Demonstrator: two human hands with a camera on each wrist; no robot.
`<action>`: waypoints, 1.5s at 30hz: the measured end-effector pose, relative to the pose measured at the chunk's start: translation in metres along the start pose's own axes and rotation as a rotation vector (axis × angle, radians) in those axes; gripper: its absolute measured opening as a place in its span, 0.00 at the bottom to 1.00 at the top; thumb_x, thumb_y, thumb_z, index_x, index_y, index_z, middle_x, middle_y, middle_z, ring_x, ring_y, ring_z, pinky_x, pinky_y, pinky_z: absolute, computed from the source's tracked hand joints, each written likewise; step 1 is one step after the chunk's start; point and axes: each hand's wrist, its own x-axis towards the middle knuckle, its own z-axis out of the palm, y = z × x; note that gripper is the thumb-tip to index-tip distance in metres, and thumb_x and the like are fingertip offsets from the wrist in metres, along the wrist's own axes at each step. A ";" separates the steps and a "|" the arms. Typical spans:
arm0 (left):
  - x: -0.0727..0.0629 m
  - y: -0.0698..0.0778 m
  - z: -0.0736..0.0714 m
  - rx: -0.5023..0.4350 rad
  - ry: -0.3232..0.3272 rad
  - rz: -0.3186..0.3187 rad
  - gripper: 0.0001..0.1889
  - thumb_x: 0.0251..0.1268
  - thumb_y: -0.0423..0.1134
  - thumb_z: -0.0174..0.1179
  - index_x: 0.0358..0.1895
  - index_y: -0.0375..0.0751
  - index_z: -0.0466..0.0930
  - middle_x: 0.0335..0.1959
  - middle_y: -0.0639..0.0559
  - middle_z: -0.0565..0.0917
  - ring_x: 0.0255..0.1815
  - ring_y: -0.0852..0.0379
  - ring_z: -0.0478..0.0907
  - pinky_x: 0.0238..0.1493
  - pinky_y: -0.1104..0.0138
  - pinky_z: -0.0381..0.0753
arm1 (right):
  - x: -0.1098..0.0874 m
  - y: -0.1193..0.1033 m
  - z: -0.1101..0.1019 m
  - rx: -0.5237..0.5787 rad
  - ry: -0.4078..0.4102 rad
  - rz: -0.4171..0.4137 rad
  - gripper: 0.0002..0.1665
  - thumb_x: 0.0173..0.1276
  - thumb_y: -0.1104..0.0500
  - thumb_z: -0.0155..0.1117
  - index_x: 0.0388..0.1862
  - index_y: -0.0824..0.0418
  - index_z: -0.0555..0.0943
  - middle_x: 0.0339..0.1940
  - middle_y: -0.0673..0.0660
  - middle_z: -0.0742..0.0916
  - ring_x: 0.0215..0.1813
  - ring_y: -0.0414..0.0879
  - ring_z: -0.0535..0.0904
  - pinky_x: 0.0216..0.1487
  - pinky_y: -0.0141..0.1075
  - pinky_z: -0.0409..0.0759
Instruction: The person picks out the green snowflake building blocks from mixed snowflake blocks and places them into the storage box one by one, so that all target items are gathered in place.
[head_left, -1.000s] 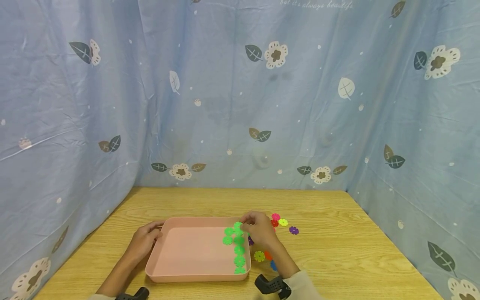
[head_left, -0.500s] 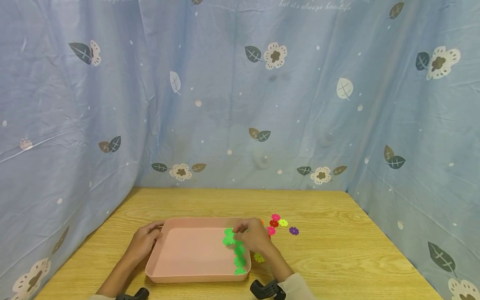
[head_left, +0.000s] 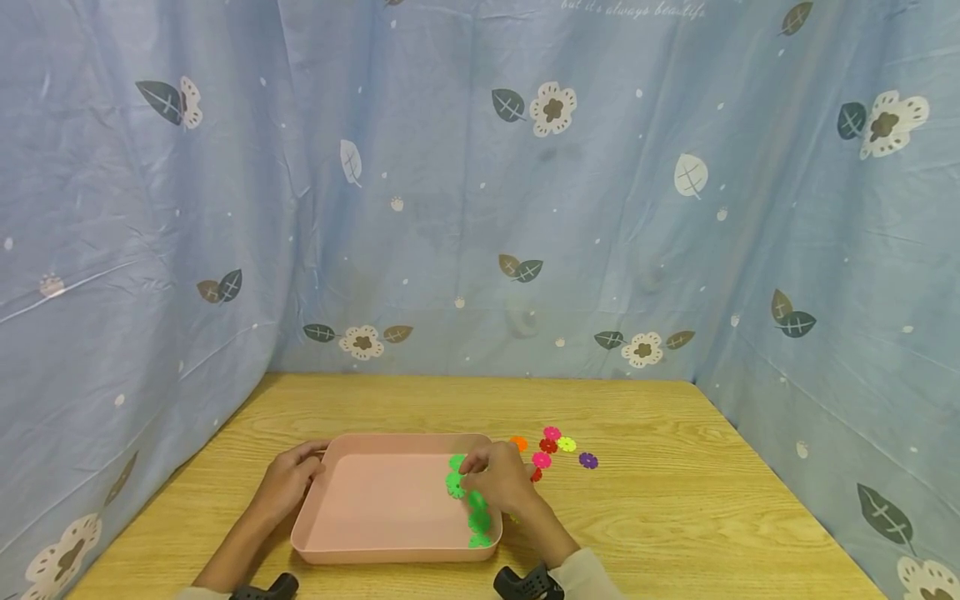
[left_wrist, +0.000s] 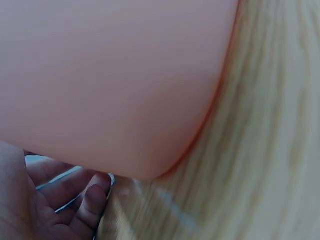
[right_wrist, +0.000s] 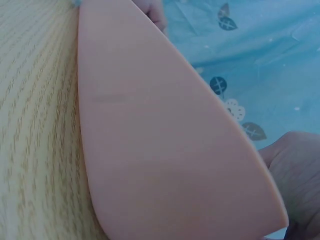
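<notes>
A shallow pink tray (head_left: 382, 500) stands on the wooden table. Along its right side are several green flower-shaped plastic discs (head_left: 479, 522), partly covered by my right hand (head_left: 501, 479). The thumb and index finger of that hand pinch at the edge of a green disc (head_left: 455, 485) inside the tray; the exact hold is partly hidden. At the tray's left side my left hand (head_left: 283, 485) rests against the outer wall, fingers loosely bent. In the left wrist view these fingers (left_wrist: 65, 192) lie beside the tray wall (left_wrist: 115, 100). The right wrist view is mostly filled by the tray's outer wall (right_wrist: 165, 130).
Right of the tray lie loose discs on the table: an orange one (head_left: 518, 443), a yellow one (head_left: 567, 444), a purple one (head_left: 588, 460), and several pink and red ones (head_left: 548, 447). A blue patterned curtain (head_left: 450, 208) hangs behind and at both sides.
My right hand has moved left and slightly toward me over the green discs, uncovering the orange disc. Some green discs have shifted and tilted. My left hand has stayed in place.
</notes>
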 end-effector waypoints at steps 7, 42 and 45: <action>0.000 0.002 -0.001 0.012 -0.002 -0.002 0.23 0.73 0.33 0.48 0.68 0.32 0.74 0.60 0.34 0.81 0.41 0.53 0.82 0.38 0.64 0.81 | -0.001 -0.003 -0.001 -0.033 -0.009 0.011 0.08 0.54 0.65 0.76 0.22 0.53 0.88 0.19 0.42 0.84 0.38 0.43 0.77 0.52 0.75 0.47; 0.000 0.002 0.000 0.042 0.000 0.003 0.22 0.74 0.33 0.49 0.68 0.31 0.74 0.60 0.33 0.81 0.44 0.54 0.82 0.39 0.65 0.81 | -0.005 -0.012 0.005 -0.455 -0.024 -0.068 0.06 0.53 0.56 0.78 0.31 0.44 0.94 0.49 0.49 0.83 0.48 0.51 0.63 0.44 0.58 0.56; -0.001 0.002 0.000 0.044 0.001 0.002 0.22 0.74 0.33 0.49 0.68 0.31 0.74 0.60 0.33 0.81 0.43 0.54 0.81 0.38 0.65 0.80 | -0.005 -0.012 0.005 -0.472 -0.039 -0.063 0.08 0.55 0.54 0.76 0.34 0.43 0.94 0.50 0.50 0.83 0.48 0.52 0.62 0.43 0.57 0.56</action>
